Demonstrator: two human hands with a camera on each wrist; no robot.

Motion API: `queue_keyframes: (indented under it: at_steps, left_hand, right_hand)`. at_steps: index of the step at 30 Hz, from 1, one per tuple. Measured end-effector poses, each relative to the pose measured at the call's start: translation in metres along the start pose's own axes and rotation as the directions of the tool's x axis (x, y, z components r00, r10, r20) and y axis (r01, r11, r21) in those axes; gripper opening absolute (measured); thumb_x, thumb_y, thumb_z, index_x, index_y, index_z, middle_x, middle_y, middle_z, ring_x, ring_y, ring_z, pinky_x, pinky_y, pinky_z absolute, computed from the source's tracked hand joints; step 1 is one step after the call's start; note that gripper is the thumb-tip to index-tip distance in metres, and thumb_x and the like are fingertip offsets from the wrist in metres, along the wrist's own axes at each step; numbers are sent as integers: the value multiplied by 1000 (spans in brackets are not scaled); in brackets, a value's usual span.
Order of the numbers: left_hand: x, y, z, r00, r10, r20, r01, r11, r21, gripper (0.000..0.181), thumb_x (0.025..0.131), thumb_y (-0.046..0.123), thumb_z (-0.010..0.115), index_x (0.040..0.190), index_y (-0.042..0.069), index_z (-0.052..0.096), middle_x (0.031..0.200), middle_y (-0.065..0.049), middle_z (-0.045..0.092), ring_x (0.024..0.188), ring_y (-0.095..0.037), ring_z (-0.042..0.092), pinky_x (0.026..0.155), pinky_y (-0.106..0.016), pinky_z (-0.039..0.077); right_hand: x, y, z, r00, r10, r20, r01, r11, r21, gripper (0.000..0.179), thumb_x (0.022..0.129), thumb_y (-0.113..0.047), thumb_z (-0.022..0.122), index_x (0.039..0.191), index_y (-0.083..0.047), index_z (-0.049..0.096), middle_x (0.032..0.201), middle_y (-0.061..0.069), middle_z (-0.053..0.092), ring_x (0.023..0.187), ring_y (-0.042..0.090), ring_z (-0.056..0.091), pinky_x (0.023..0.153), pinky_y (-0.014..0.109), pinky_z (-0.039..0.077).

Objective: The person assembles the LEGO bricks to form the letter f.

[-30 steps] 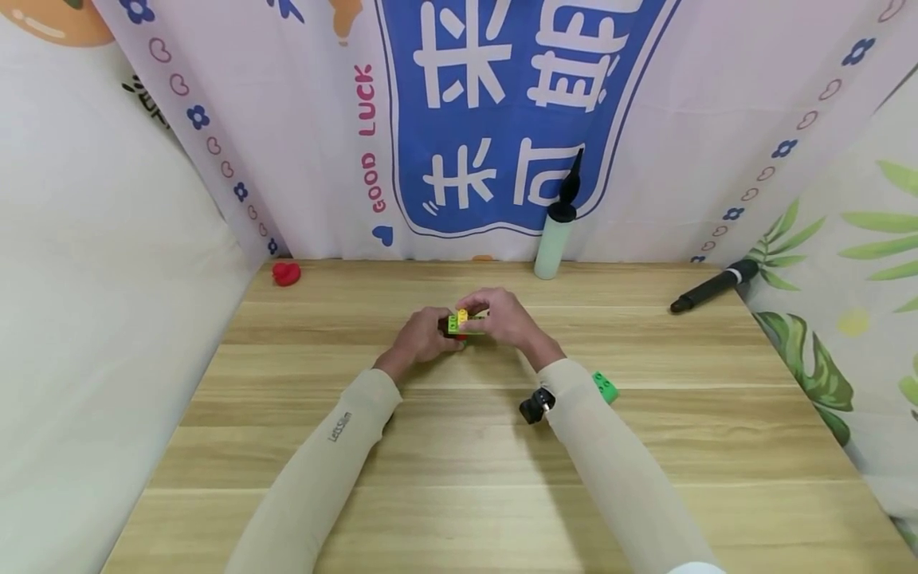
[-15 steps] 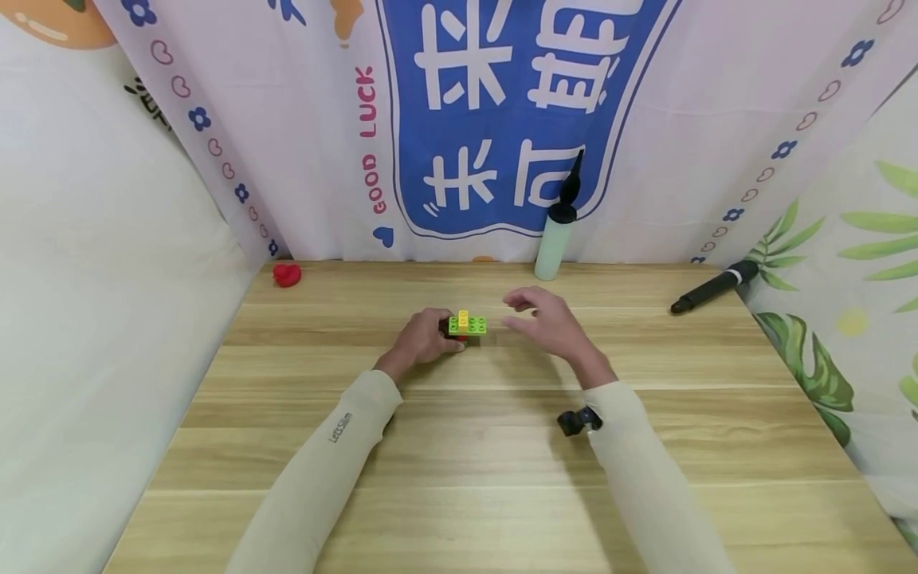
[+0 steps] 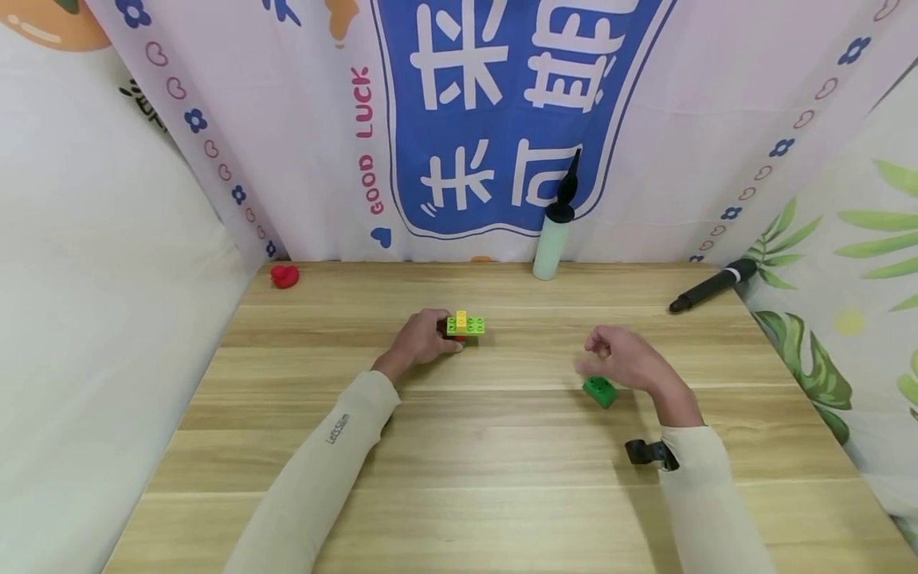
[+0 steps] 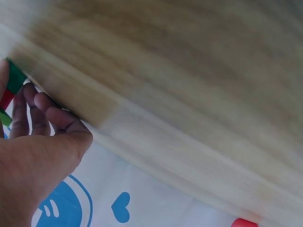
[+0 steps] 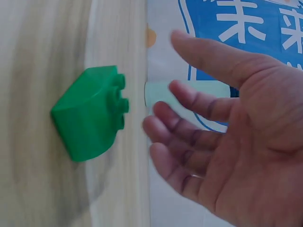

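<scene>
My left hand [image 3: 421, 336] grips a small stack of toy building bricks near the middle of the table. A yellow brick [image 3: 461, 320] sits atop a long lime-green brick [image 3: 476, 326], with a red brick [image 3: 460, 337] beneath. The left wrist view shows a dark green brick [image 4: 15, 76] next to the red one; fingers hide part of the stack. To the right, my right hand [image 3: 631, 363] hovers over a loose green brick [image 5: 87, 116] with a curved, sloping side. Its fingers are apart and hold nothing; the brick's studs face the palm across a gap.
A red toy duck [image 3: 284, 277] sits at the back left corner. By the back curtain stands a pale green pump [image 3: 551, 249] with a black nozzle. A black stick-like object [image 3: 710, 288] lies at the back right.
My right hand has let go of the brick stack and moved right and toward me, over the loose green brick. The left hand keeps holding the stack in place.
</scene>
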State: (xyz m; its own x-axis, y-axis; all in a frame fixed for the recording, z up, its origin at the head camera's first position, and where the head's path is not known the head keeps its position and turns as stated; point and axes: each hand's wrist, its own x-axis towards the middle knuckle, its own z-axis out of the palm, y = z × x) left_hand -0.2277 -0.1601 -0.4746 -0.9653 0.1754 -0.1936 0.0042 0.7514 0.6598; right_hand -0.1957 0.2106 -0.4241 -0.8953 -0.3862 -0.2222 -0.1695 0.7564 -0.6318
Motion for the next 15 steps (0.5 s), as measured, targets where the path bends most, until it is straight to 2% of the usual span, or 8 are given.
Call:
queue_keyframes:
  at_steps: [6, 15]
  left_hand:
    - [-1, 0, 1, 1000, 5, -1, -5, 1000, -14, 46, 93, 19, 86, 134, 7, 69, 126, -10, 72, 111, -25, 61, 107, -43, 53]
    - [0, -2, 0, 1000, 5, -2, -5, 1000, -12, 45, 93, 18, 86, 133, 8, 69, 128, -10, 72, 114, -25, 62, 110, -44, 52]
  right_hand:
    - [-7, 6, 7, 993, 45, 109, -44, 999, -14, 44, 90, -20, 89, 113, 1, 58, 103, 12, 58, 94, 24, 54, 82, 36, 49]
    - [-12, 7, 12, 987, 117, 114, -114, 993, -32, 44, 87, -13, 90, 114, -1, 58, 108, 15, 61, 96, 25, 59, 83, 35, 51]
